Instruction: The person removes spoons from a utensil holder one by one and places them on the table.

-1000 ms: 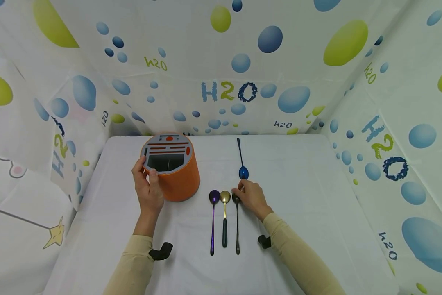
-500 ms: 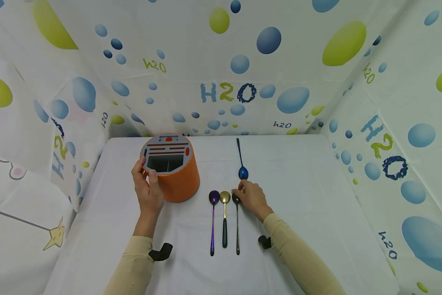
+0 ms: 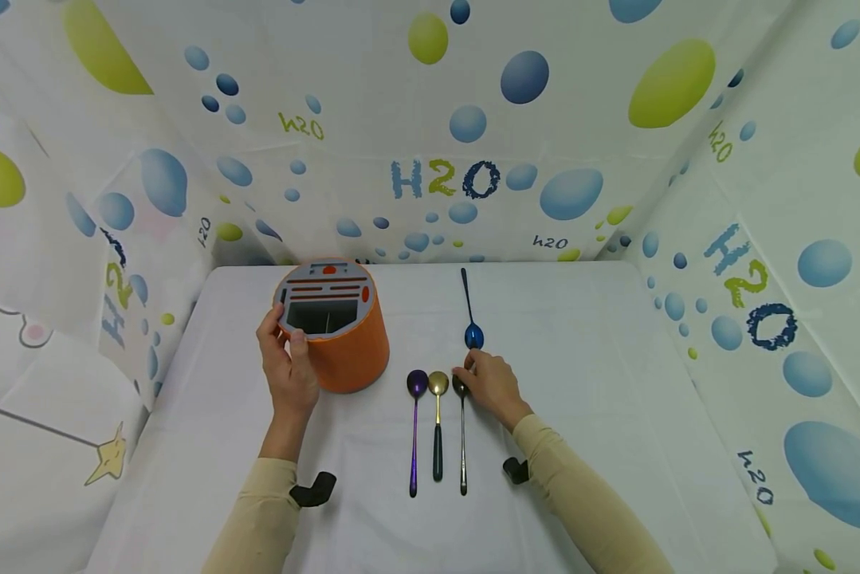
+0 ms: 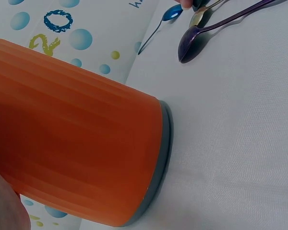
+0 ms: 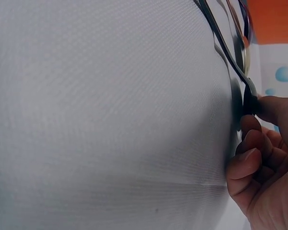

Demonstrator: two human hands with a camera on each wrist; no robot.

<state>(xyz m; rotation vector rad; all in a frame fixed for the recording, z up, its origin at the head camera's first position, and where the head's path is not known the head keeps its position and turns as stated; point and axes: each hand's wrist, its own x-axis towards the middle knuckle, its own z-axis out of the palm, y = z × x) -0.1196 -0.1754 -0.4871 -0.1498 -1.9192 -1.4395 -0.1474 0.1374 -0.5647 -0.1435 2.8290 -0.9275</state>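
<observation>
My left hand (image 3: 288, 371) grips an orange utensil holder (image 3: 354, 351) by its left side, the thumb at the front rim. The holder's grey top has slots and a large opening, and its grey base shows in the left wrist view. At the table's middle, my right hand (image 3: 494, 385) pinches the bowl of a dark metal spoon (image 3: 462, 438) between thumb and fingertips. To that spoon's left lie a gold spoon with a dark green handle (image 3: 437, 446) and a purple spoon (image 3: 413, 434). Beyond the right fingers lies a blue spoon (image 3: 473, 335), its handle pointing away.
White cloth covers the table (image 3: 587, 335). Printed curtains (image 3: 372, 96) with bubbles and "H2O" lettering surround it at the back and sides. A black wrist mount (image 3: 313, 489) juts from the left sleeve, and a similar one (image 3: 516, 470) from the right.
</observation>
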